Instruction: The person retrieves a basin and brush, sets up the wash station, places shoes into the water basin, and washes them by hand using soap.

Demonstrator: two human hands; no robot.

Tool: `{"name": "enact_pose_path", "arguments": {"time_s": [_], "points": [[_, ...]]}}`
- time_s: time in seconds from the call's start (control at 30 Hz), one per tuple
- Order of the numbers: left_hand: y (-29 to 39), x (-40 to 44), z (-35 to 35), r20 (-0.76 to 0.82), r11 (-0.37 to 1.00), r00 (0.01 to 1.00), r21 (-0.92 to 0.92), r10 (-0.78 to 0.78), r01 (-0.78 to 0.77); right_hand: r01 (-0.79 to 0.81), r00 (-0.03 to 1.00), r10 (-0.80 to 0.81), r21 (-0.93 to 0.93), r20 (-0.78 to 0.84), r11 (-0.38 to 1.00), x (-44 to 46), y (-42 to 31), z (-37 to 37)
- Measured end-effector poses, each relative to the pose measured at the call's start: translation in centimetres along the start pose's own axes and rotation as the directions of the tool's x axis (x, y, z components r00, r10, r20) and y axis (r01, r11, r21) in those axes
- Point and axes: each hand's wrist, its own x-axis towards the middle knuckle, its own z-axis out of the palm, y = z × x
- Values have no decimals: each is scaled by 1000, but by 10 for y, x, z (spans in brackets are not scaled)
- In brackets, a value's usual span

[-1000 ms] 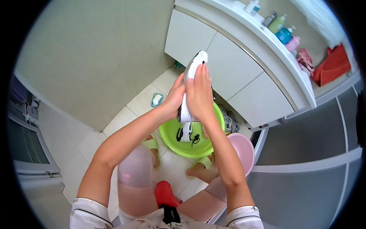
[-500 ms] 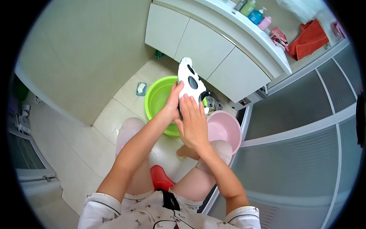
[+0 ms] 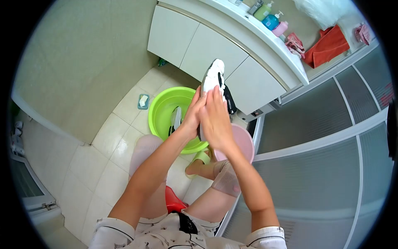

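Observation:
A sneaker [image 3: 213, 74] with a white sole and black patches is held up over the green basin [image 3: 154, 111], toe away from me and tilted on its side. My left hand [image 3: 194, 114] grips it from the left, fingers partly hidden behind the shoe. Flat against the sole lies my right hand [image 3: 216, 118], its fingers stretched out along it. A second, grey-and-white shoe [image 3: 177, 117] sits in the green basin, partly covered by my left wrist.
A pink basin [image 3: 242, 143] stands at the right, beside my slippered foot [image 3: 199, 163]. Soap [image 3: 143, 101] sits in a blue dish on the tiles. The white vanity cabinet [image 3: 211, 50] is ahead, with pump bottles [image 3: 270, 20] above. A glass partition [image 3: 311, 182] borders the right.
The sneaker has turned from its sole facing me to a more edge-on tilt. Both hands remain on it. The shoe in the green basin now shows. The view has shifted slightly.

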Motion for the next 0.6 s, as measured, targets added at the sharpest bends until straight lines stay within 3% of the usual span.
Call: {"name": "enact_pose_path", "arguments": {"time_s": [0.07,0.17,0.23,0.3,0.47,0.5,0.6], "points": [[-4,3,-5,0,999,999,1,-45,45,9,1000,-9,-33,-2,999,-5,0,-3],[-16,7,-7,174,998,983,33,-51,46,-15,991,8,-53,-134,998,34,13,-19],[-18,1,1,132,987,978,24,-163,161,-62,974,51,-46,-221,997,69,30,-26],[-8,-9,11,110,976,975,117,-195,182,-74,968,67,-19,-243,997,83,38,-20],[-14,0,-1,16,936,1000,353,-9,3,64,989,-68,-29,-134,998,36,22,0],[-10,-2,1,14,917,999,397,36,-39,30,980,-26,16,-198,999,41,26,-1],[2,-13,5,181,929,978,369,-104,30,-125,923,189,204,-336,971,84,50,-22]]}}
